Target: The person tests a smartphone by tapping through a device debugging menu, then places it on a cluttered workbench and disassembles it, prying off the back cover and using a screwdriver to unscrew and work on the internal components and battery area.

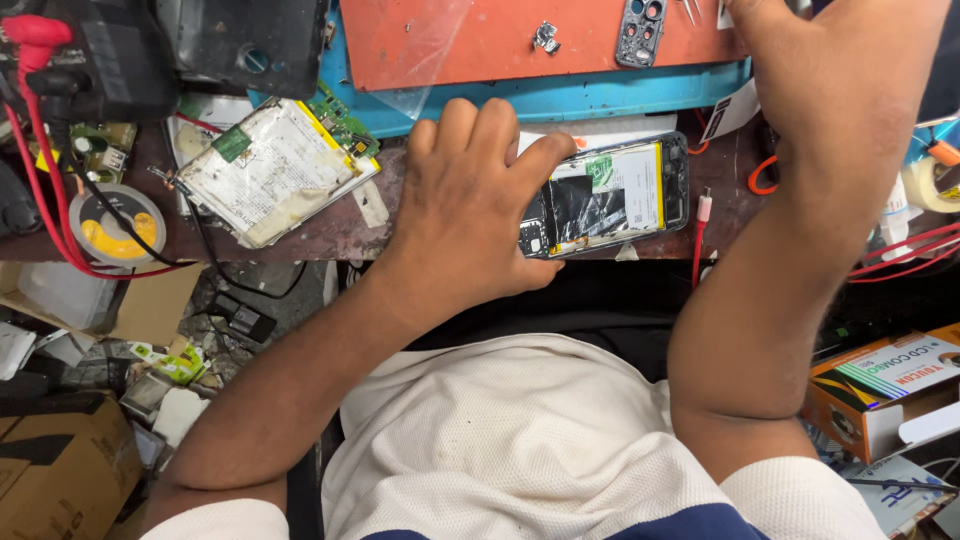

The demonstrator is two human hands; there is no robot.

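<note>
Dark brown wood, scuffed and crowded: that's the bench (330, 232), running across the top of the view. Above it sits an orange mat (500, 40) on a blue tray (560, 98), both cut off by the top edge. To the left lies a white, worn tablet back (265, 170) with a green circuit strip. Centre stage, the opened phone (610, 195) lies flat at the bench's front edge, battery and innards showing. The left hand (470, 205) presses down over the phone's left end, hiding that end, grip spread with fingers curled on it. The right hand (770, 15) reaches up past the frame's top; only the wrist shows, so its grip I cannot tell. A small camera frame (641, 30) rests on the mat.
</note>
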